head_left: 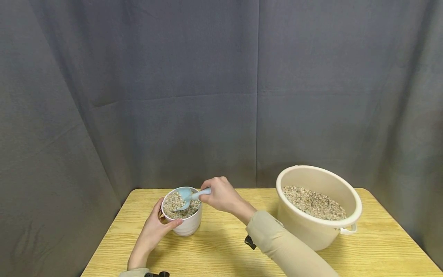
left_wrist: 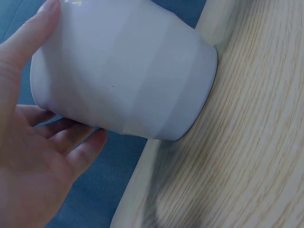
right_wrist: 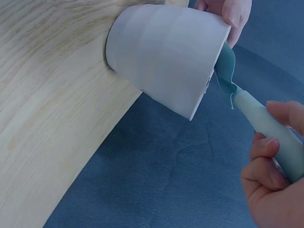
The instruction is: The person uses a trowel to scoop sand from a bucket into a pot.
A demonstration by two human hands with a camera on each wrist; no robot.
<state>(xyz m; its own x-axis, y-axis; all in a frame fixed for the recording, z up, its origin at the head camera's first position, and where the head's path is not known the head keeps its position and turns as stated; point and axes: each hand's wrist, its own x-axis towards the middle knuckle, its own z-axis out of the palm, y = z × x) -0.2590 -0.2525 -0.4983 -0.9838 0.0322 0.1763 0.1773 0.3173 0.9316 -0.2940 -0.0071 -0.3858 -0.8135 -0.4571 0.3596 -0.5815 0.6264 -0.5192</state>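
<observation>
A white ribbed plant pot (head_left: 189, 226) stands on the table, filled nearly to the rim with small pale and dark gravel (head_left: 171, 206). My left hand (head_left: 153, 232) holds the pot from its left side, with the thumb along the front near the rim and the fingers around the back. In my right hand (head_left: 224, 195) is the handle of a light blue hand scoop (right_wrist: 270, 126), fingers curled round it. The scoop's blade (head_left: 185, 194) lies over the gravel inside the pot's rim, some gravel on it. In the left wrist view, the pot's base rests on the wood.
To the right, a large cream bucket (head_left: 301, 227) with a white handle (head_left: 348, 229) holds more of the same gravel (head_left: 313, 202). Both containers stand on a light wooden table (head_left: 221, 252). Grey curtains (head_left: 194, 96) hang behind and at the sides.
</observation>
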